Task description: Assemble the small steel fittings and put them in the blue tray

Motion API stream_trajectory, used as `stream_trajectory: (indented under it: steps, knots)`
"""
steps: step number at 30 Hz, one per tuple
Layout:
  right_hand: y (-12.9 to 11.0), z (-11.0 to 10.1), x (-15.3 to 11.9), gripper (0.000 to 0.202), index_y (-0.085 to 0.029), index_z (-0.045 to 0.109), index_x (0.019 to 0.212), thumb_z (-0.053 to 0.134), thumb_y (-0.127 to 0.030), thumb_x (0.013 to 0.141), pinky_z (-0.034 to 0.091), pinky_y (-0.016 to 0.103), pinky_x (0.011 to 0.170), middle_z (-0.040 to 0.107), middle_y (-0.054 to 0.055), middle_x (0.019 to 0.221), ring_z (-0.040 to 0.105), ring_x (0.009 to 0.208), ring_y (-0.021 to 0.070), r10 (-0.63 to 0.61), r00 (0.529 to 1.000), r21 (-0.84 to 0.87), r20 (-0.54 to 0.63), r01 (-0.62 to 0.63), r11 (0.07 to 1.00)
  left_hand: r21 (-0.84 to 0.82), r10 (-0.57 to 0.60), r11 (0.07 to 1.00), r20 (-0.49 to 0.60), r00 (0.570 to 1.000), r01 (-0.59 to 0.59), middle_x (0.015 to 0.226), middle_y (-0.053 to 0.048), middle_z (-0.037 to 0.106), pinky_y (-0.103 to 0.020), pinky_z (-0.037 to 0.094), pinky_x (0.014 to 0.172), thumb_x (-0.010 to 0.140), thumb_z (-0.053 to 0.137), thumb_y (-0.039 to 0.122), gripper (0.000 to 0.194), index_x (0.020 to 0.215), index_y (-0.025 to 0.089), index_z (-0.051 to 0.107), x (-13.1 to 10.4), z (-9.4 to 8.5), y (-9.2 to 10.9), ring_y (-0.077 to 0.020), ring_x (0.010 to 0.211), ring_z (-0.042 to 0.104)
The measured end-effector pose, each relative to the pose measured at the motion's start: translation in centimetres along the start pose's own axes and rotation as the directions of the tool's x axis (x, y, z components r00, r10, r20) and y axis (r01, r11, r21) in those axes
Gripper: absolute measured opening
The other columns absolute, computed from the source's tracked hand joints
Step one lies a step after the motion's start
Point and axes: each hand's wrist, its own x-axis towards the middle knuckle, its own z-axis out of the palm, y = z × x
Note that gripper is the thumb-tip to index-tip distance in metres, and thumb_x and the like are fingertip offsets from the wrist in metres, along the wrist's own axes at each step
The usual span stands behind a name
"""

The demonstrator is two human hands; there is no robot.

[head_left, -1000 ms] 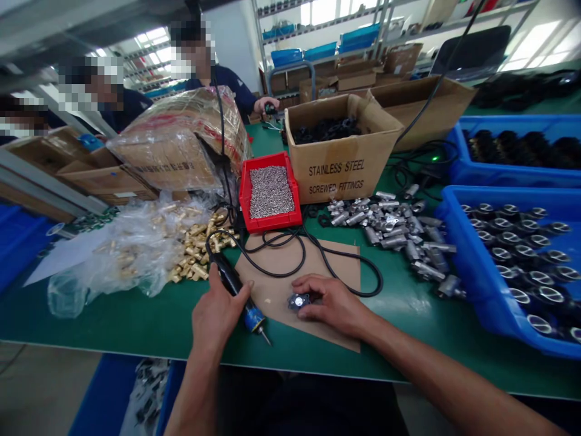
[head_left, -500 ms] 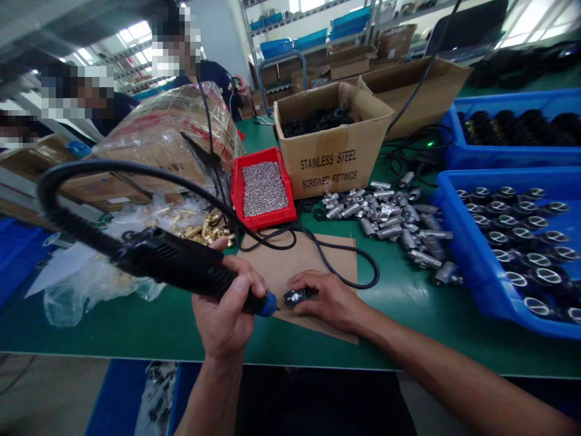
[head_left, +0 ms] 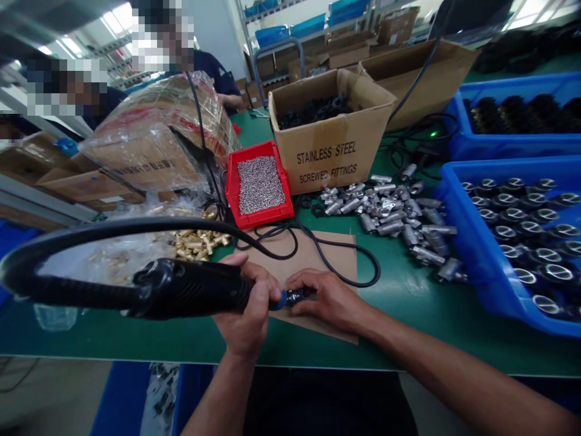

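Note:
My left hand (head_left: 247, 309) is wrapped round a black corded electric screwdriver (head_left: 190, 287), held almost level with its blue-collared tip pointing right. That tip meets the end of a small dark fitting (head_left: 296, 296); whether the bit sits in a screw is hidden. My right hand (head_left: 329, 300) grips the fitting between thumb and fingers, low over a sheet of brown cardboard (head_left: 318, 330). Much of the fitting is covered by my fingers. The screwdriver's thick black cable arcs back across the left side.
Behind the cardboard stand a red bin (head_left: 233, 209) of tiny metal parts and a carton (head_left: 327, 160) of black pieces. Steel fittings (head_left: 393, 212) lie heaped to the right, beside a blue crate (head_left: 472, 266). Brass parts (head_left: 200, 239) lie left. A co-worker (head_left: 211, 69) is across the table.
My left hand has brought the screwdriver right and levelled it, so its tip now meets the fitting. My right hand stays nearly where it was, still holding the fitting.

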Motion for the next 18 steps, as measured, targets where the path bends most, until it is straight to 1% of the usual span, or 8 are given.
stream_trajectory:
  steps: [3,8,12,14,18]
  knots:
    - [-0.02,-0.01,0.01,0.028,-0.02,0.072,0.098,0.08,-0.022,0.072,0.049,0.031,0.083,0.069,0.003,0.097,0.064,0.091,0.0189,0.004,1.0,0.007,-0.002,-0.004,1.0,0.002,0.009,1.0,0.03,1.0,-0.009,0.069,0.005,0.054,-0.03,0.052,0.053,0.083,0.059,0.012,0.035,0.116,0.021,0.051,-0.14,-0.07,0.04,-0.0114,0.052,0.055]
    - [0.32,-0.04,0.12,0.03,-0.018,0.071,0.097,0.082,-0.021,0.069,0.049,0.031,0.083,0.07,0.004,0.098,0.063,0.091,0.0192,0.014,1.0,0.01,-0.002,-0.014,1.0,-0.034,-0.004,0.999,-0.021,1.0,0.004,0.067,0.006,0.054,-0.03,0.051,0.051,0.082,0.058,0.013,0.035,0.115,0.02,0.049,0.0,-0.08,0.11,-0.0114,0.051,0.054]
    - [0.55,-0.07,0.14,0.031,-0.018,0.07,0.096,0.083,-0.019,0.068,0.048,0.03,0.083,0.07,0.004,0.098,0.063,0.092,0.0185,0.016,1.0,0.019,-0.008,-0.015,1.0,-0.018,0.0,1.0,-0.02,1.0,-0.001,0.068,0.006,0.055,-0.03,0.053,0.051,0.08,0.059,0.013,0.035,0.113,0.02,0.049,-0.02,-0.15,-0.04,-0.011,0.051,0.054]
    - [0.48,-0.11,0.12,0.029,-0.018,0.07,0.096,0.082,-0.018,0.069,0.048,0.03,0.083,0.069,0.003,0.098,0.063,0.091,0.018,0.02,1.0,0.024,-0.002,-0.02,1.0,0.013,0.013,1.0,0.007,1.0,-0.013,0.067,0.006,0.055,-0.029,0.053,0.051,0.08,0.06,0.011,0.036,0.113,0.021,0.049,-0.14,-0.13,-0.13,-0.0106,0.051,0.055]
    - [0.25,-0.19,0.16,0.025,-0.018,0.071,0.096,0.079,-0.02,0.073,0.048,0.03,0.082,0.069,0.004,0.097,0.063,0.091,0.0182,0.034,0.999,0.022,0.012,-0.034,0.999,0.074,0.074,0.994,0.081,0.994,-0.08,0.066,0.006,0.054,-0.029,0.052,0.051,0.079,0.058,0.005,0.038,0.112,0.022,0.049,-0.41,0.08,-0.32,-0.0109,0.052,0.055]
